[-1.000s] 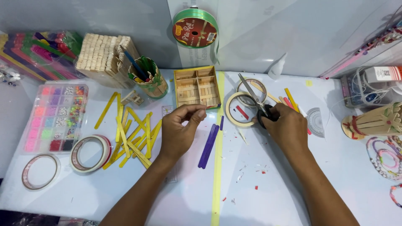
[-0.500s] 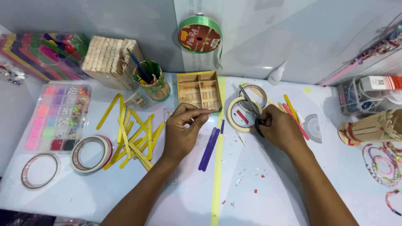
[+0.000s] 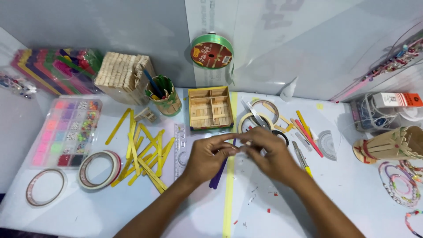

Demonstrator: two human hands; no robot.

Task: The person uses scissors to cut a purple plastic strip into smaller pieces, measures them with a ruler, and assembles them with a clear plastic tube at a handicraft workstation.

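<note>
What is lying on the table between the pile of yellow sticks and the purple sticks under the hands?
In the head view, a clear ruler lies between the yellow sticks and the purple sticks, with the left hand over part of that stretch.

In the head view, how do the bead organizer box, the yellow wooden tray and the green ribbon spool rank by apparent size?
1. Bead organizer box, clearly largest.
2. Yellow wooden tray.
3. Green ribbon spool; it hangs on the wall, farther back, so its rank against the tray is unsure.

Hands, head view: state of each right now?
Left hand: fingers pinched at something small, too small to identify.
Right hand: fingertips pinched against the left's; what it holds cannot be told.
</note>
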